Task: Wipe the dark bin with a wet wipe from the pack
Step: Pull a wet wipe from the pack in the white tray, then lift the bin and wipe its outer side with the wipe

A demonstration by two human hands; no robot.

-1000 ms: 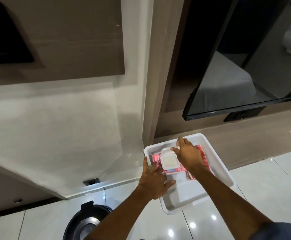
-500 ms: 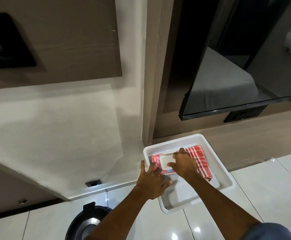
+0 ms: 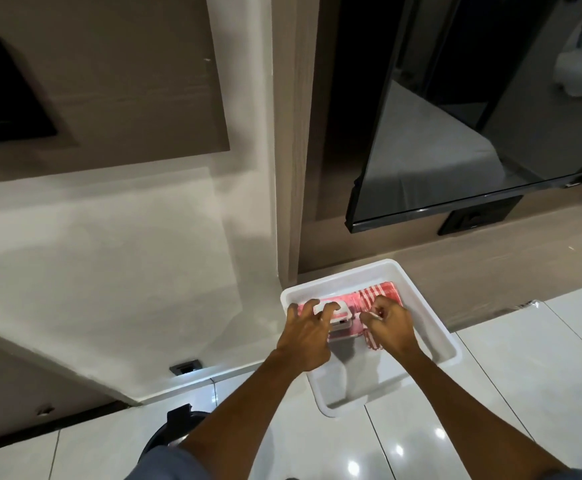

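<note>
A pink wet-wipe pack with a white flip lid lies in a white plastic tray on the floor. My left hand rests on the pack, its fingers spread over the lid and holding it. Just right of the lid, my right hand is pinched on a thin white edge of a wet wipe. The dark bin shows only as a round black rim at the bottom, left of my left forearm, which partly hides it.
A red-and-white checked cloth lies under and behind the pack in the tray. The tray sits against a wooden wall base below a black TV. A wall socket sits low on the left. The floor is glossy white tile.
My right hand left the lid and moved right, now pinching at the pack's opening. My left hand slid up from the tray edge onto the lid.
</note>
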